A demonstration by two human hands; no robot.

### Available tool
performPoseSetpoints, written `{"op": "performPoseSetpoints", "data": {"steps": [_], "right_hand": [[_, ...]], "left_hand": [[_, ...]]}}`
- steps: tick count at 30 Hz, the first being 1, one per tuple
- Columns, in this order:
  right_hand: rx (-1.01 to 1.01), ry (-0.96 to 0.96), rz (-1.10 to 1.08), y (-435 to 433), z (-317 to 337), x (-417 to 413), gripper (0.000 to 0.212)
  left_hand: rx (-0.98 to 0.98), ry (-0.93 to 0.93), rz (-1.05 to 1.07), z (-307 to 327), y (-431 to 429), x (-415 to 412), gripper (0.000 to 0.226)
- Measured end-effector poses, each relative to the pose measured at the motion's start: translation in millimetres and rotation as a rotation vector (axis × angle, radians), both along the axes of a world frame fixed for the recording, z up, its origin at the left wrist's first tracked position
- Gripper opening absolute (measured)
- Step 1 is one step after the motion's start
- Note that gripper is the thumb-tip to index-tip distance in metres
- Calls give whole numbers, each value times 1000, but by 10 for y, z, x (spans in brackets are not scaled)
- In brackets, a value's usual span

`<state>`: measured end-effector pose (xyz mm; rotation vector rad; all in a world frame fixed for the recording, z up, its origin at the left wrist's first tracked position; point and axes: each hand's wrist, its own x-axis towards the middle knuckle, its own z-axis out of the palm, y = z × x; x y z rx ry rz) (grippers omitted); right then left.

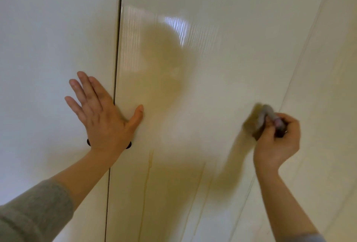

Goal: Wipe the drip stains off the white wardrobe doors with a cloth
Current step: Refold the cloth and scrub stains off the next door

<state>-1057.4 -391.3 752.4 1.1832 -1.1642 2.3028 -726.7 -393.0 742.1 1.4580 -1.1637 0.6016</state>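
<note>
Cloth (264,116), grey, bunched and blurred, is pressed to the right wardrobe door (212,58) near its right edge, with the right grip (278,143) curled tightly round it. The left grip (102,120) lies flat with its fingers straight and spread across the seam (118,48) onto the left wardrobe door (48,48), its wrist over two dark knobs (128,145). Yellowish drip stains (148,166) run down the right door's lower part.
</note>
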Motion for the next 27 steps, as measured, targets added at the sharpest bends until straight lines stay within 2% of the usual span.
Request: {"op": "performPoseSetpoints", "data": {"steps": [3,5,9,12,15,17,19,23,27], "right_hand": [[16,-20,20,-152,296,-275,23],[44,5,15,-217,208,-307,22],[117,20,41,-194,-447,-129,26],[240,69,160,-1,-968,67,29],[338,49,267,219,-1196,240,37],[332,34,300,346,-1198,347,20],[310,39,344,442,-1131,477,14],[312,127,450,492,-997,821,30],[311,243,457,458,-1043,1228,28]], "left_hand": [[-2,2,-3,4,0,-11,111],[1,2,-5,0,2,-14,111],[9,6,4,9,-8,-19,111],[17,2,2,14,3,-20,111],[36,-2,-34,1,33,-3,110],[43,-14,-113,-5,101,57,107],[56,-55,-192,-59,221,180,100],[88,-75,-298,-405,449,409,87],[168,-79,-305,-766,526,503,84]]}}
